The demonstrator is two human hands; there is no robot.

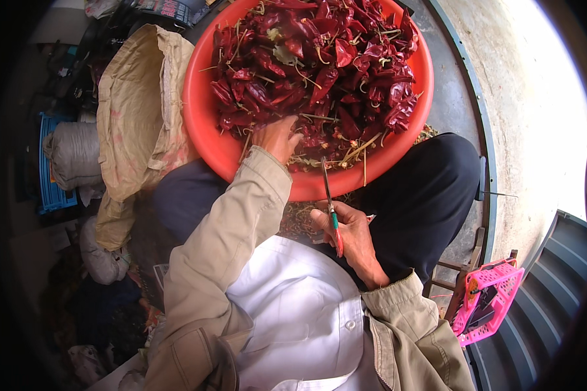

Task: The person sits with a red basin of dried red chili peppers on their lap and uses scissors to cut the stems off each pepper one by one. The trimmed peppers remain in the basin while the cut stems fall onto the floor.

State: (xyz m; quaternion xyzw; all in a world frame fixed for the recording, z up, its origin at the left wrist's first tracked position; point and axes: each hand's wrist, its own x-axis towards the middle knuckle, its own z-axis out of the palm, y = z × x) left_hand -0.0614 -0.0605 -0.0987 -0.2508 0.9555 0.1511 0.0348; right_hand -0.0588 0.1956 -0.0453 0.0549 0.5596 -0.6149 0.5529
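A large orange-red plastic basin point(318, 189) heaped with dried red chillies point(323, 83) stands between the knees. My left hand point(278, 139) reaches over the near rim into the heap. Its fingertips are partly buried, so what they grip cannot be made out. Just outside that rim, my right hand point(349, 232) holds a pair of scissors point(328, 193) with red and green wrapped handles. The blades point up over the rim towards the basin's near side. Loose stems point(359, 149) and bits of chilli lie there inside the basin.
A tan cloth sack point(132, 112) gapes at the basin's left, near a blue plastic crate point(56, 161) and a stuffed grey bag point(73, 154). Stem scraps point(301, 220) litter the floor below the basin. A pink plastic basket point(491, 300) stands at the lower right beside a wooden frame point(462, 273).
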